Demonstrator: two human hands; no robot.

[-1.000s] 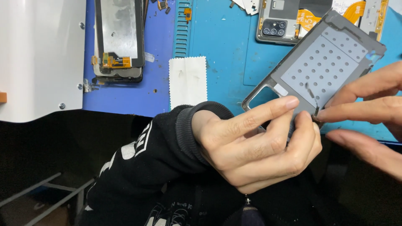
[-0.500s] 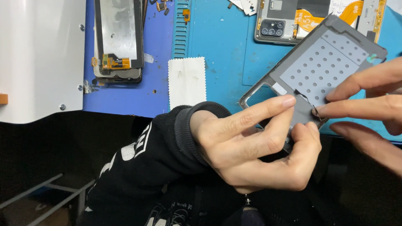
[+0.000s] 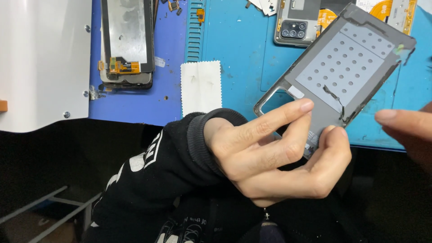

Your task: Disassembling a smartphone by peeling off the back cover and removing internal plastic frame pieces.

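The left hand (image 3: 274,153) holds the grey phone back cover (image 3: 337,72) by its lower end, inner face up; the index finger (image 3: 279,119) lies across the cover's lower left edge beside the camera cut-out, the thumb (image 3: 330,148) presses its lower right corner, and the remaining fingers curl beneath; the fingers are clamped on the cover. The cover extends from the hand toward 1 o'clock, tilted above the blue work mat (image 3: 234,40); a lighter grey perforated pad covers its middle, and a strip of dark adhesive hangs loose along its right edge.

The right hand (image 3: 405,126) is at 3 o'clock of the cover, apart from it, fingers loosely extended and holding nothing; most of it is out of frame.

Compared with 0.5 s ago: the right fingertips then pinched at the cover's lower right edge; they have now withdrawn to the right; the left grip is unchanged.

At 11 o'clock of the left hand lies a white cloth (image 3: 201,87); further toward 10 o'clock, a detached display panel (image 3: 127,42); at 12 o'clock, an opened phone body (image 3: 299,22).
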